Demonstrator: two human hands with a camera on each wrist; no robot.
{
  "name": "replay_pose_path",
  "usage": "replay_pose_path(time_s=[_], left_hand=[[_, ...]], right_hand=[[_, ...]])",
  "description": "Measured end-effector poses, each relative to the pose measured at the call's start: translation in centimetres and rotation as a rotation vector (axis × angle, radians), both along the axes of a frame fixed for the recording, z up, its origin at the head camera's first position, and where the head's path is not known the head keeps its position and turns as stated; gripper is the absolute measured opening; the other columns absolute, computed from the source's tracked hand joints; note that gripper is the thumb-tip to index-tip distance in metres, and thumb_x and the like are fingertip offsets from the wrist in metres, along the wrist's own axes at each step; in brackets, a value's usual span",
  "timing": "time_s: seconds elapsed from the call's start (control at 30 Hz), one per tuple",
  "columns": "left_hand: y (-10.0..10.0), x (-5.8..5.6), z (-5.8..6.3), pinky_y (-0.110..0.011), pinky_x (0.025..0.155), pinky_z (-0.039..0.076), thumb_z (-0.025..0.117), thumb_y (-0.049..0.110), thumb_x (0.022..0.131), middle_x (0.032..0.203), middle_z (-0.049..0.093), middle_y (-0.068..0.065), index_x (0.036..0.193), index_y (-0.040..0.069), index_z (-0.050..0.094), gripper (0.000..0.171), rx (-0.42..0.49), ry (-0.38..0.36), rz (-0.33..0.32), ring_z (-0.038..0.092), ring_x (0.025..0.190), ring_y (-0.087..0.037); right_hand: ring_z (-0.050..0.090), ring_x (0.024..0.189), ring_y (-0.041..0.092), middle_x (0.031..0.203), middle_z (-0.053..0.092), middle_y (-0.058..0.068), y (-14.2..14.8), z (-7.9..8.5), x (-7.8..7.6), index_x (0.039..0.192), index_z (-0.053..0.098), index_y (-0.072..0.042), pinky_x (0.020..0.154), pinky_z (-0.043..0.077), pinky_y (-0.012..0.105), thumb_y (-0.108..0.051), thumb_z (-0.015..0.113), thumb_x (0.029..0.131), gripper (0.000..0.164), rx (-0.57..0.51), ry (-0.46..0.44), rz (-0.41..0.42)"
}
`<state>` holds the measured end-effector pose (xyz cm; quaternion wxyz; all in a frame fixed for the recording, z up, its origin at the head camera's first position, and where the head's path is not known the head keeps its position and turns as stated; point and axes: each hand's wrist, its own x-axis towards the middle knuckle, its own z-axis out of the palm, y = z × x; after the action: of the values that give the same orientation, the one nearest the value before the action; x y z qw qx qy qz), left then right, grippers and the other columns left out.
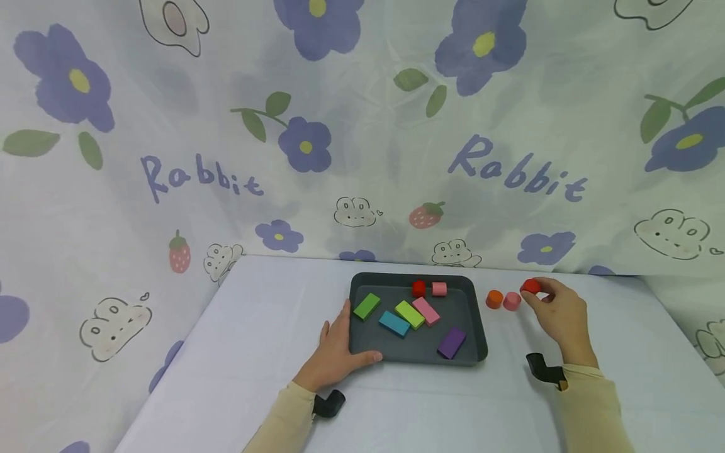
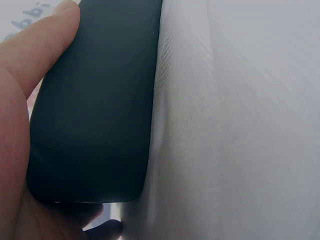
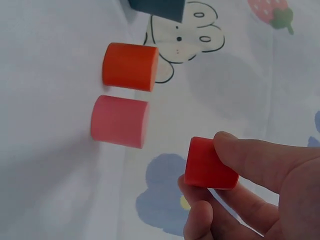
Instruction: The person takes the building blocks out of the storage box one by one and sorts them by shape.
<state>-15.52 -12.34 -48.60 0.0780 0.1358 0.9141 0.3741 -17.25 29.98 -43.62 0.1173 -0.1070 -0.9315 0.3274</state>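
One red block (image 1: 530, 286) is pinched between the thumb and fingers of the right hand (image 1: 562, 318), to the right of the tray (image 1: 396, 349). Left of it, a pink cylinder (image 1: 512, 301) and an orange cylinder (image 1: 494, 299) stand side by side on the table (image 1: 419, 409). The left hand (image 1: 336, 352), thumb spread apart from its fingers, touches the tray's near left corner. Inside lie five oblong blocks (image 1: 410, 315), with a red piece (image 1: 418, 289) and a pink piece (image 1: 439, 289) near the far edge.

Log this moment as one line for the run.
Left hand: touching near-left corner of dark tray | Right hand: pinching red block | Right of tray: orange cylinder, pink cylinder | In tray: seven pieces
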Motion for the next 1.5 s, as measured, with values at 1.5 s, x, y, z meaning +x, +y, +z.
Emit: replay_pose_path(time_s=[1.5], left_hand=[[0.0, 0.0, 0.0, -0.055, 0.121, -0.004, 0.078, 0.06, 0.08, 0.167, 0.012, -0.014, 0.161, 0.004, -0.002, 0.126, -0.013, -0.006, 0.004, 0.016, 0.153, -0.03]], right_hand=[[0.063, 0.089, 0.039, 0.116, 0.064, 0.034, 1.7, -3.5, -0.6, 0.122, 0.058, 0.015, 0.065, 0.045, 0.034, -0.02, 0.067, 0.092, 0.047, -0.021, -0.121, 0.0]])
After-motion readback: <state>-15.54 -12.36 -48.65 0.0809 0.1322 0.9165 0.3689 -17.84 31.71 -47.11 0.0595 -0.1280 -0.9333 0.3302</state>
